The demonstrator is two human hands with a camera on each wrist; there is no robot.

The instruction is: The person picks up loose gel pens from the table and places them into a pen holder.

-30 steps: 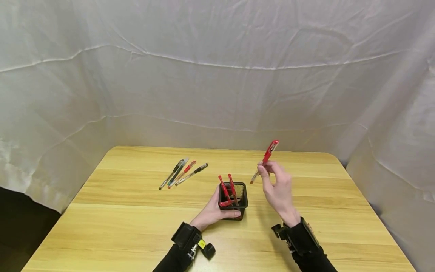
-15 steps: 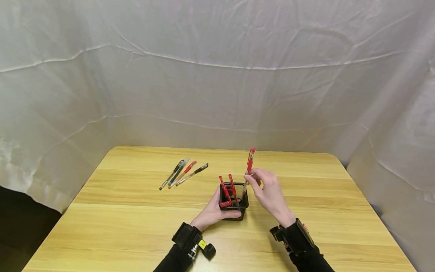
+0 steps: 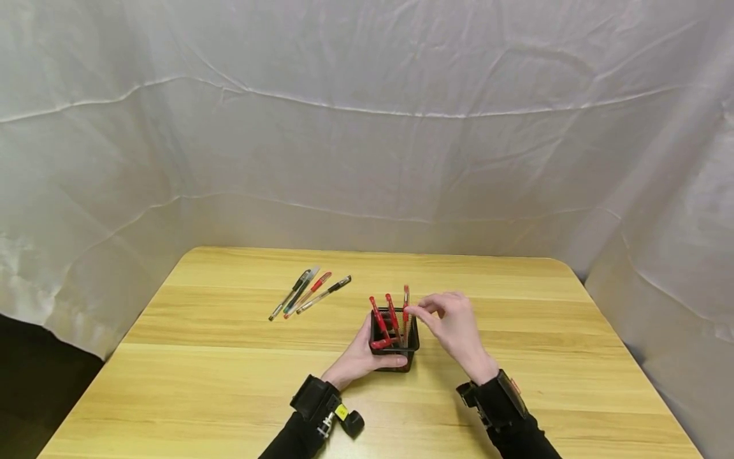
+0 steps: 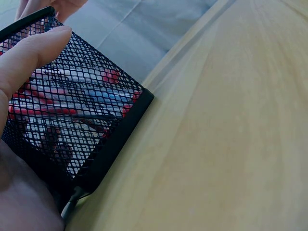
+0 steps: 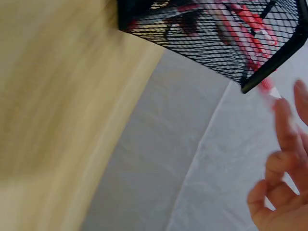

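My left hand (image 3: 364, 354) grips a black mesh pen holder (image 3: 408, 357) from the left, thumb across its front. Inside the holder, several red-capped pens (image 3: 378, 320) lean at different angles. Another red pen (image 3: 406, 297) stands nearly upright at the right inner side, its upper part above the rim. My right hand (image 3: 455, 328) is beside that pen, its fingertips at the pen's upper part with fingers loosely extended. In the right wrist view, the fingers (image 5: 285, 125) are apart near the rim, and the pen's end is blurred. Through the mesh (image 4: 86, 96), pen barrels show in the left wrist view.
Several loose pens lie at the table's back left: a black-capped pen (image 3: 299, 280), a dark one (image 3: 299, 294), a red-capped pen (image 3: 320, 282) and another black-capped pen (image 3: 338, 285). The wooden table (image 3: 201, 382) meets a grey cloth backdrop (image 3: 367, 159).
My right hand has brought the red pen leftward over the holder, and the pen has dropped down inside it, slipping from the fingers. The left hand and holder have stayed put.
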